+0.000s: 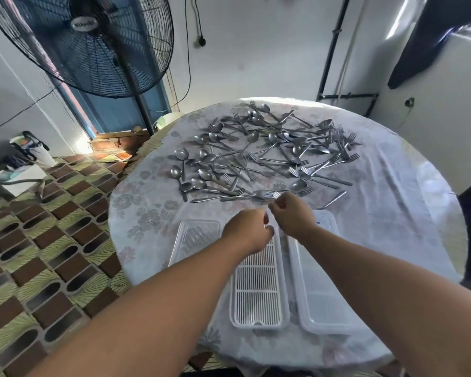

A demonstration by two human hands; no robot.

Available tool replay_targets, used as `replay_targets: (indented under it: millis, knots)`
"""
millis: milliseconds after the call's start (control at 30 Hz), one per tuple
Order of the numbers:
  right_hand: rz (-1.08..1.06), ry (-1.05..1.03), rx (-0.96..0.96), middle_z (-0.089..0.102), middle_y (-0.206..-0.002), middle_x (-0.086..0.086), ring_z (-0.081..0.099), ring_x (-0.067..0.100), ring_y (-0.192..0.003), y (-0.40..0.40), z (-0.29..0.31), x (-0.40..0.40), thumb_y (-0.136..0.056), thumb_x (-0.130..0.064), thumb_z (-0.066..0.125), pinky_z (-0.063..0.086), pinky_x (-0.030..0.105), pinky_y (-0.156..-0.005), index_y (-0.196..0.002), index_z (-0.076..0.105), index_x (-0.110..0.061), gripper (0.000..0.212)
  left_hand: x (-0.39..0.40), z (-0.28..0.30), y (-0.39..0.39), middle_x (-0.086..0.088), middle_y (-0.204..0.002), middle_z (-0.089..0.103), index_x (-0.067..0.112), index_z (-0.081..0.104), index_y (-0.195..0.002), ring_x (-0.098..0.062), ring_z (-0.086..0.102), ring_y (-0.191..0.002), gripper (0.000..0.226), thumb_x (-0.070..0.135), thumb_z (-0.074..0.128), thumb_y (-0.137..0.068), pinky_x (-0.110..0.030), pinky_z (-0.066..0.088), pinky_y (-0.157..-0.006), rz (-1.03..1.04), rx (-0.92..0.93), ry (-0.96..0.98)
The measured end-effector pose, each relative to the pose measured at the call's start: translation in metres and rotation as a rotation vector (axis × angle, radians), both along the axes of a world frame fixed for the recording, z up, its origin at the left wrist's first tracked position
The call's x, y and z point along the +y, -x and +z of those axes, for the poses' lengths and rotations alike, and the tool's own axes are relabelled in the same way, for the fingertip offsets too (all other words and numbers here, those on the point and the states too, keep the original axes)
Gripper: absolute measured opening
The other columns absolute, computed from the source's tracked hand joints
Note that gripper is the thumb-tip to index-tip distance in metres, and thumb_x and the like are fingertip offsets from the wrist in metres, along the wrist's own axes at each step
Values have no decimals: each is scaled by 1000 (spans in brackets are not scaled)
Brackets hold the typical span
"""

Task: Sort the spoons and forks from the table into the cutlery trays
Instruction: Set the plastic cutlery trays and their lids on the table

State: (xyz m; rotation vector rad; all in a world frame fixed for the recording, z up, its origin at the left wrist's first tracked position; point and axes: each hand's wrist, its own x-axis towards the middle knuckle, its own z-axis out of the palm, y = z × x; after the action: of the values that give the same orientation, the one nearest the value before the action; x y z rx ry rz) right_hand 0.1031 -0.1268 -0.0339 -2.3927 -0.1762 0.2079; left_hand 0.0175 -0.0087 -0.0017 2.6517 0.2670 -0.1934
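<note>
On the table: I see a round top under a pale flowered cloth (pixel 392 213), with a wide heap of metal spoons and forks (pixel 267 153) spread over its far half, well beyond the trays.
Heap lie: handles cross every way; I can pick out no common direction, though many long axes run roughly left to right across my view.
Nearest fork (pixel 245 196): lies at the near edge of the heap, long axis almost left to right, tines at its right end, just beside my right hand.
Lone piece (pixel 333 200): a single handle lies apart at the right of the heap, slanted from near-left to far-right; I cannot tell whether it is a spoon or a fork.
Slatted tray (pixel 259 289): white, long axis running away from me, at the middle of the near half.
Clear tray (pixel 321 295): just right of the slatted one, same direction, its far end under my right forearm.
Left tray (pixel 199 235): clear, lying at a slant left of the slatted tray, partly under my left arm.
Left hand (pixel 248 229): over the far end of the slatted tray, fingers curled; I cannot tell whether they hold anything.
Right hand (pixel 291 213): fingers curled at the heap's near edge, fingertips by the fork's tines; I cannot tell if it pinches something.
Beyond the table: a big standing fan (pixel 93 42) and a tiled floor (pixel 52 254).
</note>
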Motion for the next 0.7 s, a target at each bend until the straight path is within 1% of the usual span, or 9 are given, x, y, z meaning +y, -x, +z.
replay_targets:
  millis: [100, 167, 200, 267, 333, 400, 467, 567, 700]
  knots:
    - [-64, -12, -33, 70, -93, 2, 62, 26, -88, -10, 0, -30, -95, -38, 64, 39, 32, -69, -96, 64, -20, 18, -33, 0, -12, -4, -119, 67, 21, 65, -115, -27, 63, -108, 28, 39, 61, -93, -37, 54, -86, -73, -3, -18]
    - [-97, -2, -46, 70, -98, 5, 63, 29, -93, -15, -4, -53, -95, -37, 63, 41, 33, -72, -100, 64, -20, 18, -51, -3, -18, -4, -123, 66, 22, 65, -118, -27, 62, -110, 31, 39, 64, -92, -35, 51, -84, -116, 5, -42]
    - [-114, 1, -47, 69, -103, 7, 63, 30, -98, -17, -6, -65, -96, -37, 63, 44, 34, -76, -104, 65, -20, 19, -59, -5, -20, -3, -126, 65, 22, 65, -121, -26, 61, -112, 34, 40, 65, -92, -35, 51, -84, -139, 11, -59]
    - [-156, 19, -31, 63, -119, 11, 58, 33, -114, -20, -14, -88, -95, -40, 64, 48, 37, -90, -114, 64, -21, 27, -75, -9, -24, -2, -130, 62, 24, 64, -125, -27, 58, -119, 39, 41, 66, -91, -37, 50, -90, -189, 20, -99]
    - [-182, 64, -8, 56, -129, 14, 50, 37, -124, -21, -22, -107, -95, -41, 64, 44, 41, -101, -123, 60, -20, 35, -88, -13, -25, -2, -134, 58, 24, 62, -131, -28, 51, -126, 44, 43, 66, -91, -40, 49, -96, -236, 39, -149]
    - [-196, 81, 33, 51, -135, 18, 45, 40, -129, -21, -29, -120, -94, -41, 65, 39, 43, -107, -132, 54, -18, 45, -99, -15, -27, -2, -138, 55, 25, 59, -138, -30, 44, -133, 54, 49, 68, -91, -43, 45, -101, -281, 70, -205]
    - [-206, 96, 93, 44, -143, 20, 40, 42, -134, -19, -33, -128, -95, -42, 64, 36, 46, -110, -142, 47, -17, 56, -109, -17, -27, -1, -142, 53, 26, 56, -142, -30, 40, -137, 63, 55, 70, -87, -44, 43, -104, -311, 115, -247]
    - [-192, 118, 164, 36, -152, 19, 38, 44, -138, -17, -42, -132, -98, -45, 61, 35, 48, -111, -152, 38, -17, 65, -120, -21, -26, 0, -140, 55, 26, 56, -141, -31, 39, -136, 74, 65, 73, -80, -45, 43, -101, -332, 215, -317]
    - [-199, 11, 246, 41, -152, 16, 45, 40, -135, -18, -55, -128, -98, -47, 61, 41, 48, -111, -153, 38, -19, 65, -126, -26, -28, 0, -130, 61, 27, 60, -134, -32, 41, -133, 75, 72, 74, -75, -44, 43, -97, -337, 322, -399]
